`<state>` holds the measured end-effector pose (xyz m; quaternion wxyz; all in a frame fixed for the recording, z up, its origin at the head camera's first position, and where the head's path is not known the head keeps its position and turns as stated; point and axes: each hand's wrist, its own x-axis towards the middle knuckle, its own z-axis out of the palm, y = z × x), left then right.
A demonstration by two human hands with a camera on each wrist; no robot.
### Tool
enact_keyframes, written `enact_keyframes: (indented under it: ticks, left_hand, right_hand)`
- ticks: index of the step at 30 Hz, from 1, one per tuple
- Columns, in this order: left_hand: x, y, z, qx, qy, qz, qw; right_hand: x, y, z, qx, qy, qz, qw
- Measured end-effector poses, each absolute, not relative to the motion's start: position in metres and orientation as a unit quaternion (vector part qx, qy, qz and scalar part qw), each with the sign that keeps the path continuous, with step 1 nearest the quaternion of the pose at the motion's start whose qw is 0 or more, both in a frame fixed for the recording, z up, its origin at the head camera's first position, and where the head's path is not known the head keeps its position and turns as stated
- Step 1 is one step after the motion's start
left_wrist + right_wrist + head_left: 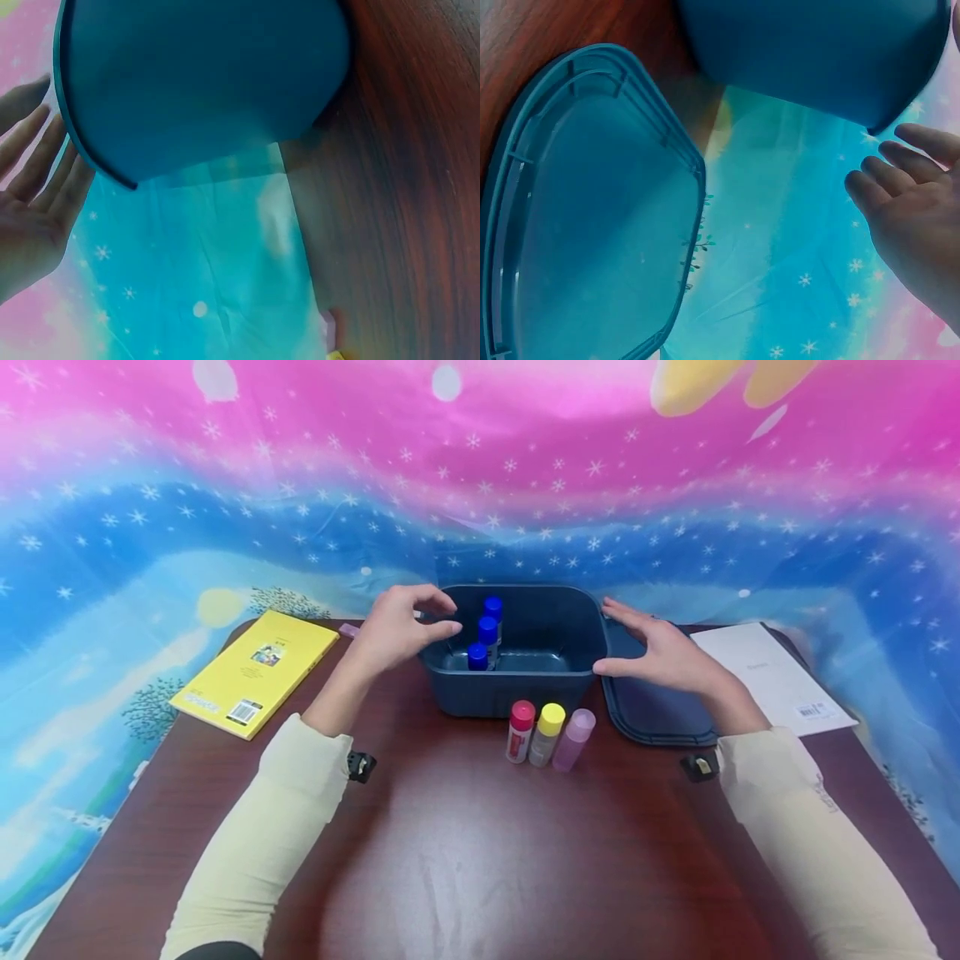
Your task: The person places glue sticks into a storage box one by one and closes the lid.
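- The bench (465, 860) was dark reddish wood, backed by a blue and pink snowflake cloth (150, 510) hung behind it.
- Just in front of the bin (517, 689) stood three bottles: red-capped (521, 731), yellow-capped (547, 734), and a pink one (573, 739).
- The bin's lid (652, 710) lay flat right of the bin; beyond it, white paper (772, 677).
- A yellow book (258, 670) lay well left of the bin.
- The left hand (401, 627) hovered at the bin's left rim, its grip open, fingers loose.
- The right hand (660, 652) sat by the right rim, grip open; whether it touched was unclear.
- Inside the bin stood three blue-capped bottles (487, 631), lower parts hidden.
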<state>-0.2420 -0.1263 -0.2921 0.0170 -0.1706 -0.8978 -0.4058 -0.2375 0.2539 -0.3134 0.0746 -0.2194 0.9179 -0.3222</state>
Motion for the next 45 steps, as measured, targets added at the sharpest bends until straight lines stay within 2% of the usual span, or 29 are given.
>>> enact_keyframes:
  ticks: [7,20,32,45]
  left_hand:
    - [-0.243,-0.140,-0.301,-0.135,-0.879,-0.452,0.071]
    - [-0.246,-0.152,-0.322,-0.085,-0.855,-0.509,0.047]
    - [-0.249,-0.156,-0.337,-0.055,-0.776,-0.627,-0.038]
    - [-0.248,-0.155,-0.342,-0.050,-0.745,-0.660,-0.078]
  right_hand:
    - [-0.227,0.258,-0.300,-0.242,0.888,-0.389,0.038]
    - [-0.212,0.258,-0.299,-0.283,0.859,-0.426,0.025]
    - [-0.207,0.252,-0.306,-0.337,0.798,-0.487,0.109]
    - [-0.202,0.247,-0.321,-0.379,0.767,-0.486,0.179]
